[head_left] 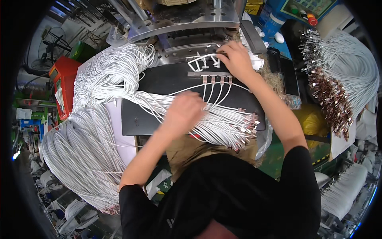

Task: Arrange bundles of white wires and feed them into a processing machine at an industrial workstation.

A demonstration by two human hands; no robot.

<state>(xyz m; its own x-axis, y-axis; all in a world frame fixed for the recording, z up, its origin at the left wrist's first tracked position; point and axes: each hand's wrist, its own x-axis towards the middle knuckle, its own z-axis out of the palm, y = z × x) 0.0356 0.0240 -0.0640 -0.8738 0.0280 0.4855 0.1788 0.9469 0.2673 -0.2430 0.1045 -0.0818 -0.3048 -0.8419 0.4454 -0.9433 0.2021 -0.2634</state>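
Observation:
My left hand (184,112), smeared by motion, is over a bundle of white cables (223,125); its fingers cannot be made out. The bundle runs across the black work surface (159,81), its copper-coloured connector ends (248,129) at the right. My right hand (237,59) is farther away, by the press, with fingers curled at the end of a thin, branched white plastic sprue (197,63). Just below the sprue lies a metal bar (199,74). Several connectors (213,80) sit in a row along it, their white cables curving down toward the bundle.
The steel press (187,30) stands at the far side. Coiled white cables (115,71) and a large hanging cable bundle (83,147) are at left, beside a red bin (65,81). More cables (350,67) with metal ends are at right, near a control panel (308,12).

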